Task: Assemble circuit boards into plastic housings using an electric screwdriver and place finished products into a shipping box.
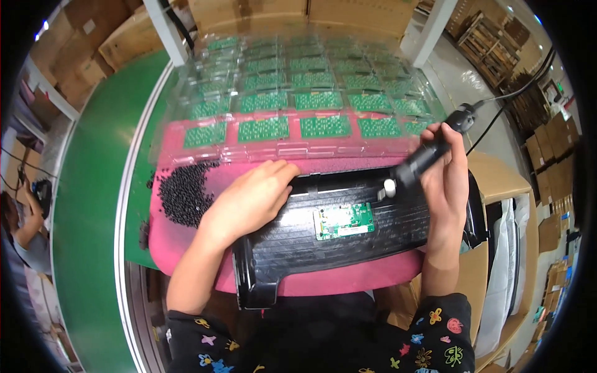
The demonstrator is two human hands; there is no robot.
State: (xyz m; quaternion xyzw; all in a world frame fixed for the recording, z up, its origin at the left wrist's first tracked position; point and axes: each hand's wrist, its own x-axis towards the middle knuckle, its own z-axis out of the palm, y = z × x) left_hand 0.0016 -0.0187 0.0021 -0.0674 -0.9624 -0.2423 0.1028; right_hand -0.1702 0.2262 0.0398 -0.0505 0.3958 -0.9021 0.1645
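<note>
A long glossy black plastic housing (pixel 292 248) lies across a pink mat in front of me. On its middle sits a green circuit board (pixel 353 222) with a bright glare on its left part. My left hand (pixel 255 196) holds the housing at its far left part, fingers curled over the far edge. In my right hand (pixel 444 174) is a black electric screwdriver (pixel 426 158), gripped along its body and tilted. Its pale tip end points down and left, near the housing's far edge, to the right of the circuit board. The screwdriver is slightly blurred.
Black screws (pixel 185 193) lie heaped on the pink mat (pixel 348 280) at the left. Behind the housing, stacked clear plastic trays (pixel 292 149) hold several green circuit boards. A cable (pixel 507 93) runs off the screwdriver's top. An open cardboard box (pixel 497 177) stands at the right. Another person (pixel 28 230) works far left.
</note>
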